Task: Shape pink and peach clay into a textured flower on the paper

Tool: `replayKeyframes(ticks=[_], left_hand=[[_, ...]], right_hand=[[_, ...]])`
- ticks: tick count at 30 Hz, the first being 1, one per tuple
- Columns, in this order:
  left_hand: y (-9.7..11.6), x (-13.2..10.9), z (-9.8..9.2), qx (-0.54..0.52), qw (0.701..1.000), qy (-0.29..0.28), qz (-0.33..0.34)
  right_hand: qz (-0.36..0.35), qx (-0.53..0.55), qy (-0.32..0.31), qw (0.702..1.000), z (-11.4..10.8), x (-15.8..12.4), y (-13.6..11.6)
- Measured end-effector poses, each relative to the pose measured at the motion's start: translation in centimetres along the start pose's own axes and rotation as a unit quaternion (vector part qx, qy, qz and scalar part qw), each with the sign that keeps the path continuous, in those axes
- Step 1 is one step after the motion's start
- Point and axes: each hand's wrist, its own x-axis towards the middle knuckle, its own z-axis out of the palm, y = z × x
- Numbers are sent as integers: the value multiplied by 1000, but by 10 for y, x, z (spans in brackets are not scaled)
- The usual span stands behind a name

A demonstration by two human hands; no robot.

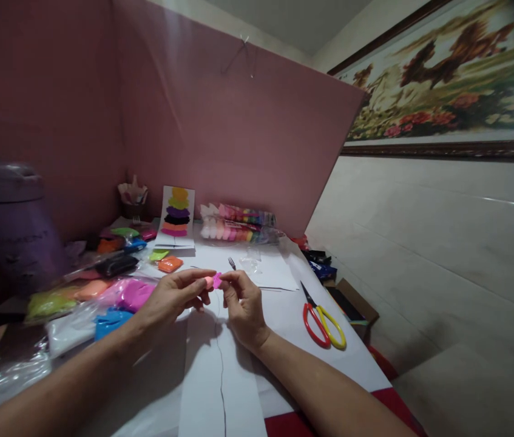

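Note:
Above the table, my left hand (175,296) is closed, pinching a small lump of peach-coloured clay (210,283). A magenta piece of clay (217,280) sits against it, gripped between the thumb and fingers of my right hand (245,311). The two colours appear to touch; fingertips hide part of both. Below my hands lies a white paper strip (243,394) with a wavy dark line drawn down it. Just beyond my right hand is a small fork (232,263). Scissors (323,325) with one red and one yellow handle lie to the right.
Bags of coloured clay (136,295) crowd the left side, near a purple tumbler (11,224). A card with stacked colour bands (177,212) leans at the back, beside packs of multicoloured clay (238,224). A pink panel (238,121) stands behind; a cardboard box (359,303) is beyond the right edge.

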Motion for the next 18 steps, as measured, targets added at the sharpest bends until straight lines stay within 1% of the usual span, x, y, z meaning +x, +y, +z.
replayKeyframes(ticks=[3,6,9,13,16,18], left_hand=[[-3,1,-1,1,1000,-9,6],[-8,4,-4,3,1000,-16,13],[-14,7,-7,0,1000,-29,2],[-18,9,-9,-27,999,-19,-5],[-19,9,-11,-14,999,-38,2],[-19,9,-11,-10,999,-46,2]], right_hand=[[-33,-26,-7,999,0,-1,-4],[-63,-40,-26,997,-1,-1,-6],[-70,-48,-36,996,-1,-1,-7],[-80,-45,-30,995,-1,0,-7],[-91,-42,-41,994,-1,0,-6],[-81,-43,-39,995,-1,-1,-6]])
